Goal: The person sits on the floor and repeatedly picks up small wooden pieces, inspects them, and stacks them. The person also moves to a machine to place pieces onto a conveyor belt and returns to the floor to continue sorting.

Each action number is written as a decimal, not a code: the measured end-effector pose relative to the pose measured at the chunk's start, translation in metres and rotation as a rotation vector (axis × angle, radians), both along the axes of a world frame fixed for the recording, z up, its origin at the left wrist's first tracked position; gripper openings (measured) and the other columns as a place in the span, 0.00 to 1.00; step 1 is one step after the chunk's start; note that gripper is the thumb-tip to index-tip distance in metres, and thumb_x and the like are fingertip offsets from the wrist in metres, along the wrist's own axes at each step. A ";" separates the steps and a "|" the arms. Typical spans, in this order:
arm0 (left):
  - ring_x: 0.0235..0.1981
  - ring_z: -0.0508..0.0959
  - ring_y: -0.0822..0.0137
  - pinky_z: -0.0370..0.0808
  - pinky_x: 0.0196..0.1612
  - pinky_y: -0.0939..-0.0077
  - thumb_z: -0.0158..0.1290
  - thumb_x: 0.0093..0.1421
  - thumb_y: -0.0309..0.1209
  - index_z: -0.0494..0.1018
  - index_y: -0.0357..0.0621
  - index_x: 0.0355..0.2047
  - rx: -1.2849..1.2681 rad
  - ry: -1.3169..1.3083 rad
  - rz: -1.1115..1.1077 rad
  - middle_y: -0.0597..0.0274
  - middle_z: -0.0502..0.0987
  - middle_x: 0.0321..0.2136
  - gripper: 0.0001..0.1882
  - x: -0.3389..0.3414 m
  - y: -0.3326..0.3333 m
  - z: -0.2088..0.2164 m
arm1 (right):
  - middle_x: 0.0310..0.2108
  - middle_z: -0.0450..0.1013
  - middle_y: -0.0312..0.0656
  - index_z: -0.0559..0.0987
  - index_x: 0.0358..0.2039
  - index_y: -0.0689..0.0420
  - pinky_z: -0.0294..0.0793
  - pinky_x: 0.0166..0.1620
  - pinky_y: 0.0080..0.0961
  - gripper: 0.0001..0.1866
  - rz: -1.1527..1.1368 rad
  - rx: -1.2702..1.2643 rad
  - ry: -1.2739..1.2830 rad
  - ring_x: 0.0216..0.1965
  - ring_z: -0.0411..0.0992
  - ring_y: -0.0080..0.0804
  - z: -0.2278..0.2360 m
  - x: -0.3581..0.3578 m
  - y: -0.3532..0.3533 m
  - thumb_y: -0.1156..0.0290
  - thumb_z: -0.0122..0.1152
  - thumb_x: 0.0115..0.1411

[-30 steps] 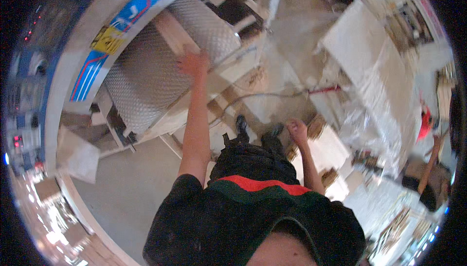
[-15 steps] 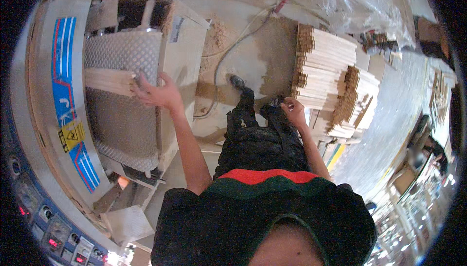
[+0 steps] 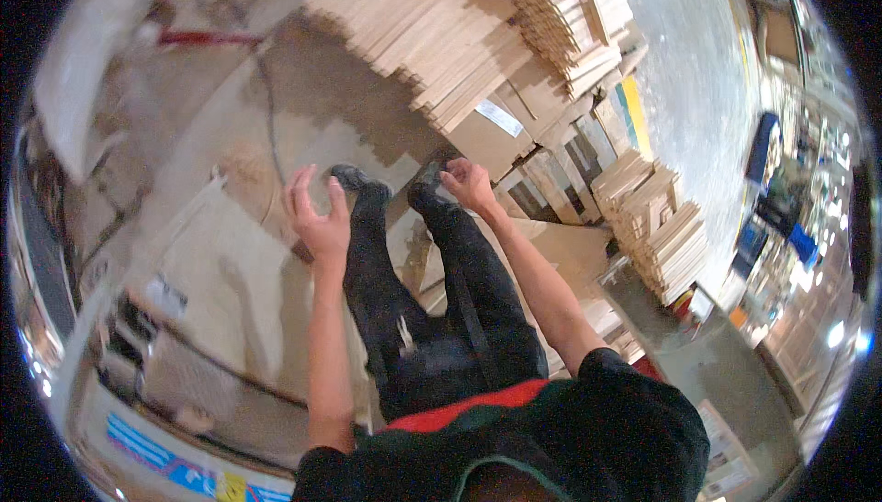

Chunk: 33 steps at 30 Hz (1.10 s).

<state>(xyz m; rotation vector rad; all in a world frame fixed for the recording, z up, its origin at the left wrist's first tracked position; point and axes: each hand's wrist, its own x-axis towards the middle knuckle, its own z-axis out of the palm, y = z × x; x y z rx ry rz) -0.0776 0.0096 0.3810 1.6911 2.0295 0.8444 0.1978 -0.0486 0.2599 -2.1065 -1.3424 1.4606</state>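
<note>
My left hand [image 3: 319, 219] is in the air between the machine's side and my legs, its fingers and thumb spread and nothing in it. In front of my right thigh, my right hand [image 3: 470, 184] is loosely closed with the fingers curled in, and nothing shows in it. Ahead of it lies a large stack of pale wooden strips [image 3: 413, 20], the nearest thing to that hand. A second pile of strips [image 3: 533, 6] rests beside it. The machine's textured belt [image 3: 188, 383] is at the lower left, past my left forearm, partly blurred.
A cardboard box [image 3: 496, 121] with a white label is by the stack. Wooden pallets [image 3: 560, 176] and a smaller stack of strips [image 3: 648, 222] stand to the right. A dark hose [image 3: 272, 116] runs over the floor near a red bar [image 3: 207, 38]. Blue stripes mark the machine housing [image 3: 175, 461].
My left hand has come away from the wooden strips on the belt. My view has turned right, bringing the stacks nearer and the machine to the lower left. My right hand stays curled.
</note>
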 end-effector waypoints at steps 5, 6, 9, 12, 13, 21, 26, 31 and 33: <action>0.45 0.75 0.55 0.71 0.50 0.63 0.59 0.53 0.33 0.69 0.37 0.51 -0.554 -0.414 -0.134 0.49 0.76 0.43 0.26 0.103 0.042 -0.224 | 0.30 0.78 0.50 0.79 0.40 0.61 0.76 0.40 0.31 0.23 -0.236 -0.286 -0.150 0.32 0.77 0.38 -0.179 0.070 0.003 0.55 0.65 0.51; 0.46 0.74 0.54 0.70 0.51 0.62 0.60 0.52 0.34 0.67 0.37 0.52 -0.697 -0.382 -0.102 0.47 0.75 0.45 0.28 0.117 0.050 -0.268 | 0.30 0.78 0.51 0.79 0.39 0.62 0.76 0.41 0.32 0.23 -0.321 -0.265 -0.151 0.34 0.77 0.42 -0.212 0.082 0.004 0.56 0.65 0.50; 0.50 0.71 0.49 0.66 0.55 0.60 0.60 0.51 0.38 0.64 0.34 0.55 -0.760 -0.295 -0.057 0.42 0.70 0.49 0.33 0.155 0.076 -0.393 | 0.33 0.77 0.54 0.77 0.41 0.63 0.75 0.45 0.37 0.27 -0.466 -0.255 -0.129 0.39 0.76 0.48 -0.282 0.101 0.025 0.54 0.66 0.49; 0.54 0.67 0.46 0.63 0.58 0.57 0.60 0.50 0.38 0.61 0.32 0.56 -0.631 -0.121 -0.229 0.37 0.65 0.53 0.37 0.190 0.064 -0.463 | 0.39 0.75 0.58 0.72 0.48 0.64 0.73 0.48 0.40 0.35 -0.609 -0.152 -0.169 0.43 0.74 0.53 -0.317 0.094 0.047 0.51 0.68 0.47; 0.55 0.65 0.45 0.62 0.58 0.57 0.60 0.50 0.37 0.60 0.31 0.57 -0.589 -0.044 -0.325 0.36 0.63 0.55 0.37 0.203 0.053 -0.464 | 0.41 0.74 0.59 0.70 0.50 0.65 0.72 0.49 0.41 0.38 -0.671 -0.106 -0.196 0.45 0.73 0.54 -0.325 0.084 0.041 0.50 0.68 0.47; 0.59 0.56 0.40 0.63 0.58 0.56 0.61 0.52 0.32 0.48 0.29 0.61 -0.431 -0.127 -0.049 0.32 0.49 0.58 0.44 0.274 0.011 -0.468 | 0.46 0.67 0.64 0.62 0.52 0.71 0.68 0.51 0.45 0.42 -0.668 0.061 -0.203 0.49 0.67 0.58 -0.354 0.074 0.036 0.51 0.69 0.48; 0.52 0.67 0.48 0.73 0.49 0.64 0.60 0.50 0.24 0.40 0.32 0.63 -0.391 -0.339 0.137 0.33 0.51 0.55 0.48 0.289 -0.004 -0.455 | 0.41 0.73 0.63 0.64 0.50 0.70 0.73 0.47 0.41 0.38 -0.747 0.024 -0.093 0.44 0.74 0.55 -0.347 0.098 0.043 0.56 0.70 0.48; 0.41 0.71 0.55 0.71 0.45 0.61 0.56 0.53 0.23 0.47 0.34 0.55 -0.436 -0.556 0.289 0.36 0.60 0.48 0.34 0.274 -0.035 -0.484 | 0.39 0.75 0.60 0.65 0.49 0.65 0.75 0.45 0.38 0.33 -0.856 0.078 -0.102 0.42 0.76 0.49 -0.353 0.095 0.025 0.59 0.69 0.50; 0.40 0.71 0.60 0.71 0.43 0.64 0.56 0.53 0.24 0.50 0.36 0.51 -0.528 -0.589 0.261 0.41 0.66 0.42 0.31 0.277 -0.032 -0.476 | 0.39 0.75 0.59 0.65 0.48 0.63 0.74 0.44 0.38 0.32 -0.898 0.115 0.003 0.41 0.76 0.49 -0.360 0.099 0.011 0.59 0.69 0.51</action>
